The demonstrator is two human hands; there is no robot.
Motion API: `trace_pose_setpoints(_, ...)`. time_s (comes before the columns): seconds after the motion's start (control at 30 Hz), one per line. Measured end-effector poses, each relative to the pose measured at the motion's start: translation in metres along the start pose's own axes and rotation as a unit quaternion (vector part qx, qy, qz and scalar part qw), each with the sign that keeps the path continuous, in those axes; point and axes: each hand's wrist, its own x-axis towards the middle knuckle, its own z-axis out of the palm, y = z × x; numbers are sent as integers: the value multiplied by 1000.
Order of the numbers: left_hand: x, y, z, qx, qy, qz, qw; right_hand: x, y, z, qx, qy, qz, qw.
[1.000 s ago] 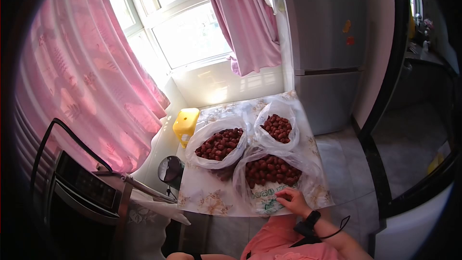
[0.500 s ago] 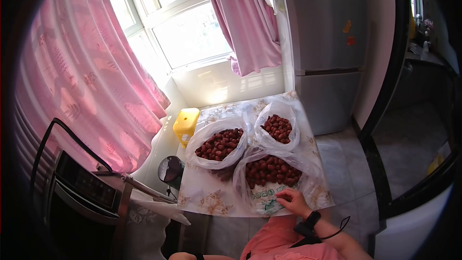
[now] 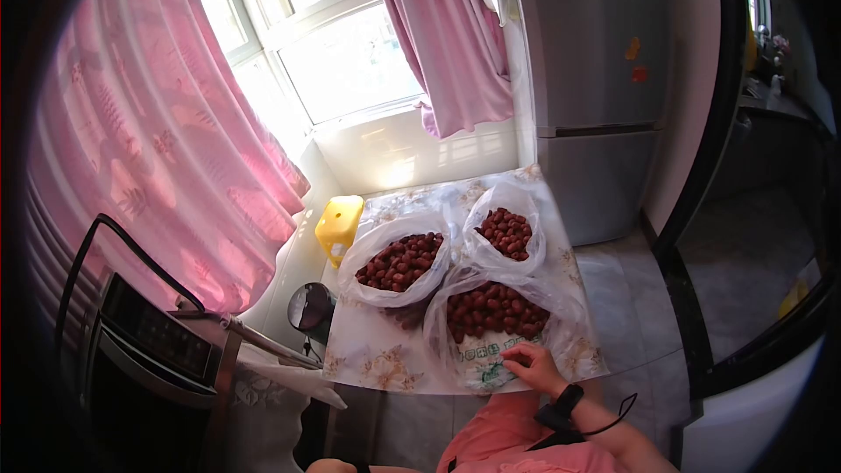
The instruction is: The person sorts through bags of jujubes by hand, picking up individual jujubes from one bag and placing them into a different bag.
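My right hand (image 3: 534,370) is at the table's front edge, over the near side of a clear plastic bag (image 3: 571,315) with green print. Its fingers are curled towards the thumb; whether anything is between them is too small to make out. Inside that bag lies a heap of dark red jujubes (image 3: 495,311). Behind it on the left stands a second open bag (image 3: 359,293) of jujubes, and a third bag (image 3: 536,250) of them is at the back right. My left hand is out of the picture.
The bags rest on a table (image 3: 385,363) with a flowered cover. A yellow stool (image 3: 339,221) and a dark round object (image 3: 311,308) are at its left. A grey fridge (image 3: 600,184) stands behind to the right; an oven-like appliance (image 3: 153,342) is at left.
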Motion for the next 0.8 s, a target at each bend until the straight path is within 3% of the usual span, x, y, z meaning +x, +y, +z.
trace_pose_setpoints(0.1, 1, 1, 4, -1, 19, 17, 1000, 0, -3, 0, -5, 0, 0, 1000)
trace_pose_setpoints(0.3, -4, 17, 5, 16, 19, -53, 998, 1, 3, 1, 2, 9, -9, 1000)
trace_pose_setpoints(0.4, -4, 21, 2, 53, -42, -77, 995, 1, 2, 2, 7, 20, -20, 1000)
trace_pose_setpoints(0.8, -1, 15, 4, 64, 18, -79, 995, 0, -1, 0, -10, 0, -5, 1000)
